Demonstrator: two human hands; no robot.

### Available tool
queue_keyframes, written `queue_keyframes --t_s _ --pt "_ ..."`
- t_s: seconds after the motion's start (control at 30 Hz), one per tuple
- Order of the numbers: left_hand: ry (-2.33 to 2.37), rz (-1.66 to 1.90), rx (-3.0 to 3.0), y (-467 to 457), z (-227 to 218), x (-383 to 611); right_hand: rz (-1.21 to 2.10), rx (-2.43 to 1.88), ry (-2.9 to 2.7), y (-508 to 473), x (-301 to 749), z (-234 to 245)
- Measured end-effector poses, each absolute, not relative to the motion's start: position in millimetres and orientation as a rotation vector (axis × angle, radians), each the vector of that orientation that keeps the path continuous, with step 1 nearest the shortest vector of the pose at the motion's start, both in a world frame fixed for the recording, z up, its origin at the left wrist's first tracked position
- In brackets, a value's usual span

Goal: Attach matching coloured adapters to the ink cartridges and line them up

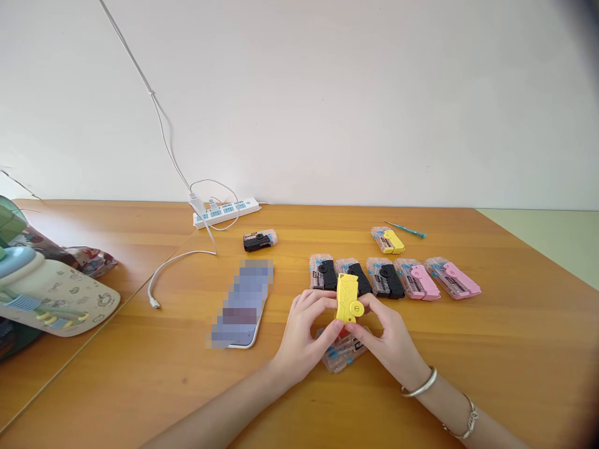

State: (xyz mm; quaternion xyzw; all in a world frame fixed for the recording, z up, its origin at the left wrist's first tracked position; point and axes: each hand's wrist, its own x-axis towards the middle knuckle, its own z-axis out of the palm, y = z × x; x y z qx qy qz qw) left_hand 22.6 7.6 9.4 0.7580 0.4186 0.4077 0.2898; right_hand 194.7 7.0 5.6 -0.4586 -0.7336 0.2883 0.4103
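Between my two hands is a small yellow plastic piece (347, 299) with a round slotted disc on its lower right side. My left hand (306, 330) pinches its left side and lower edge with thumb and fingers. Thumb and index finger of my right hand (384, 327) grip the disc side and the bottom corner. Below the hands, on the table, lies a clear plastic piece with blue and red parts (344, 355), partly covered by my fingers. Just behind stands a row of similar clear pieces with black parts (386, 279) and pink parts (455, 279).
Further back are a clear-and-yellow piece (388, 241), a teal screwdriver (406, 229) and a black one of the same shape (260, 240). Left lie a phone (241, 305), a white cable (171, 257), a power strip (227, 213) and a cream tumbler (65, 293).
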Motion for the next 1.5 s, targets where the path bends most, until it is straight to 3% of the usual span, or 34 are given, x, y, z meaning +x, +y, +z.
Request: queue_keyframes --t_s 0.23,0.53,1.23,1.37,1.5 --pt "1.146 1.156 1.761 16 4 22 0.623 -1.222 -2.054 8 197 3" --pt "1.222 1.137 1.981 14 3 24 -0.058 -1.127 -2.181 6 201 8" --pt "1.421 1.101 1.983 10 -4 28 -0.876 -1.247 -2.403 5 166 18" --pt "1.385 1.111 1.903 13 -4 27 -0.884 -1.176 -2.413 16 164 25" --pt "1.371 1.135 1.836 15 -3 26 -0.615 -1.176 -2.404 23 169 35"
